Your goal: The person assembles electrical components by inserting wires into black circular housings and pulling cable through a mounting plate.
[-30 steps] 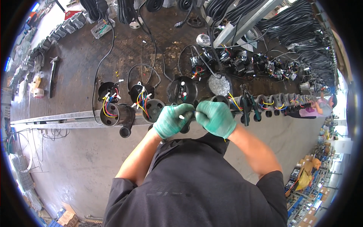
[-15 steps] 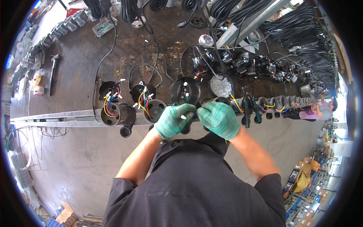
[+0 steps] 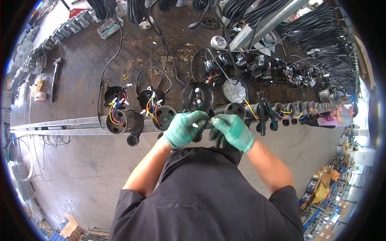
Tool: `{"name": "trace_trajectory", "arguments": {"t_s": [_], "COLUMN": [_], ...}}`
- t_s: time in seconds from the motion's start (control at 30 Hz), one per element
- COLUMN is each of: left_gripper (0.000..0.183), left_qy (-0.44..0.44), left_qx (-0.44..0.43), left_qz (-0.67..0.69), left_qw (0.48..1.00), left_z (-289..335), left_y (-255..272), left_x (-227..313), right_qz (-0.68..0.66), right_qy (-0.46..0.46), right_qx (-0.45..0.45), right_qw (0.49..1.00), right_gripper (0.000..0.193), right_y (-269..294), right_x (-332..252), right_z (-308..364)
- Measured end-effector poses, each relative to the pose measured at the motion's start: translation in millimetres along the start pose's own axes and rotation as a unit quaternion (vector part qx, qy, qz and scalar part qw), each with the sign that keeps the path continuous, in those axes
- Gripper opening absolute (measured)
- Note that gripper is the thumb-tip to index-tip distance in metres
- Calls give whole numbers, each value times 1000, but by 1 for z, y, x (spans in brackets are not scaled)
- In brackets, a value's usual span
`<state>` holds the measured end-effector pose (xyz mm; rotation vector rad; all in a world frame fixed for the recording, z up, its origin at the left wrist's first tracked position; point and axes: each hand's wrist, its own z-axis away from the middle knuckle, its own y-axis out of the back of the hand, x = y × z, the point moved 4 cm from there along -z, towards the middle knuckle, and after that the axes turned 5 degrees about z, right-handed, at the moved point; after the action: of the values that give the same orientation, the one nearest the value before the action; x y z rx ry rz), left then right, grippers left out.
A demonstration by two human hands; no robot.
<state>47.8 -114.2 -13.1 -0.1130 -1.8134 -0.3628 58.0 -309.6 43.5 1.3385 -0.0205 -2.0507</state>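
Note:
Both my hands wear green knitted gloves and meet at the bench's front edge. My left hand (image 3: pixel 185 129) is closed in a pinch on a thin wire, with a small white cap connector (image 3: pixel 195 125) showing at its fingers. At the same wire, a bluish bit of which shows between the fingertips, my right hand (image 3: pixel 233 130) pinches with thumb and forefinger; its other fingers hang lower. Just beyond is a round black housing (image 3: pixel 187 96) with white caps inside. A grey cylindrical motor casing (image 3: pixel 235 109) lies behind my right hand, another casing (image 3: pixel 164 116) beside my left.
Further left, a casing (image 3: pixel 124 122) with coloured wires overhangs the metal edge rail (image 3: pixel 64 123). A pair of pliers (image 3: pixel 263 114) stands right of my hands, before a row of casings. A hammer (image 3: pixel 56 78) lies at left; coiled black cables (image 3: pixel 333 44) pile up at right.
My right hand has turned and its lower fingers have loosened and dropped, uncovering more of the casing behind it. The left hand stays almost where it was.

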Motion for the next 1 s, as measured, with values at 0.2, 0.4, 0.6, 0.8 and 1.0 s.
{"name": "trace_trajectory", "arguments": {"t_s": [0.2,0.4,0.6,0.8,1.0], "left_gripper": [18,23,34,25,34], "left_qy": [31,43,37,-7,-33], "left_qx": [-4,-21,17,58,60], "left_qz": [34,23,-4,-58,-79], "left_qw": [999,999,999,997,994], "left_z": [-1,-2,3,5,6], "left_y": [1,1,-7,-8,-8], "left_x": [-2,-1,-2,-5,-3], "right_qz": [404,466,361,24,24], "right_qy": [381,491,425,118,16], "right_qx": [139,142,162,61,-70], "right_qw": [820,722,814,991,997], "right_gripper": [34,24,16,13,24], "right_y": [4,-2,-2,-9,23], "right_x": [-31,-25,-15,0,-22], "right_z": [2,1,1,-14,-16]}}
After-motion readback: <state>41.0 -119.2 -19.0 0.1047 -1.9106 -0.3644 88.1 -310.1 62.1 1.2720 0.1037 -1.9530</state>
